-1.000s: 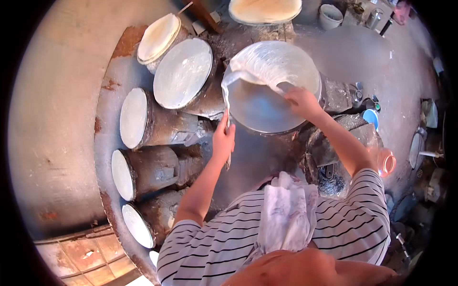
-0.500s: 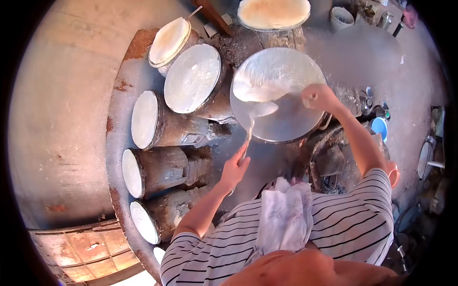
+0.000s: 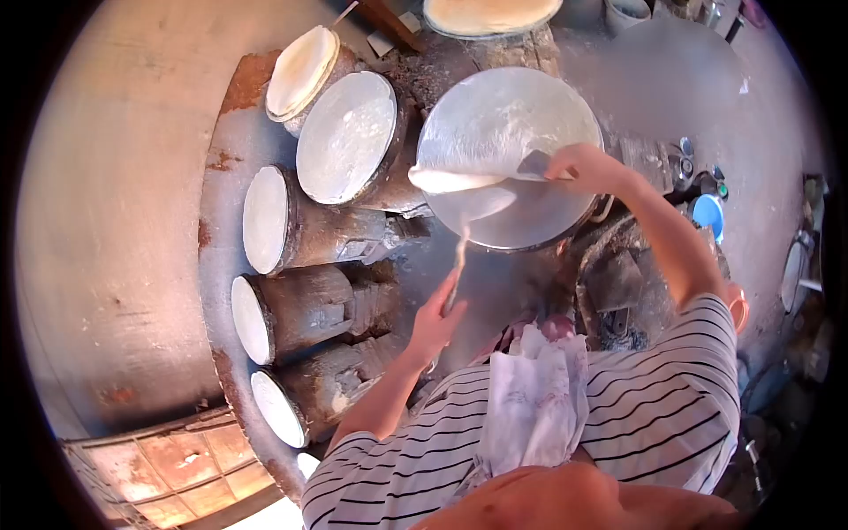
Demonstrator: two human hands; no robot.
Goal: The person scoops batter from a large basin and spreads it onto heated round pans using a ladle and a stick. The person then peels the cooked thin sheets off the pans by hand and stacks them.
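My 2 bare hands work at 1 large, round, grey metal griddle [image 3: 539,223] in front of me. On it lies 1 thin, white, glossy sheet [image 3: 503,115], covering the far part of the surface; its near edge is gathered into a pale fold that reaches the left rim, and the near part of the metal shows bare. My left hand [image 3: 435,322] is closed around the thin handle of 1 long, pale-bladed spatula [image 3: 461,251], whose blade is over the griddle, just beside the fold; I cannot tell whether it goes under it. My right hand [image 3: 583,168] pinches 1 small, dark, flat scraper [image 3: 533,165] between thumb and fingers, at the right end of the fold. To my left I count 6 more round griddle tops [image 3: 345,137]: 1 with a cream-coloured layer, 4 with white layers and 1 white sliver, partly hidden by my sleeve. Beyond the central griddle, 1 round top with a golden-tan layer [image 3: 492,14] is cut off by the upper edge. On the right are 1 whitish bucket [image 3: 626,14], 1 round, bright blue container [image 3: 708,215] and 1 round, orange-pink container [image 3: 739,311], partly behind my arm.
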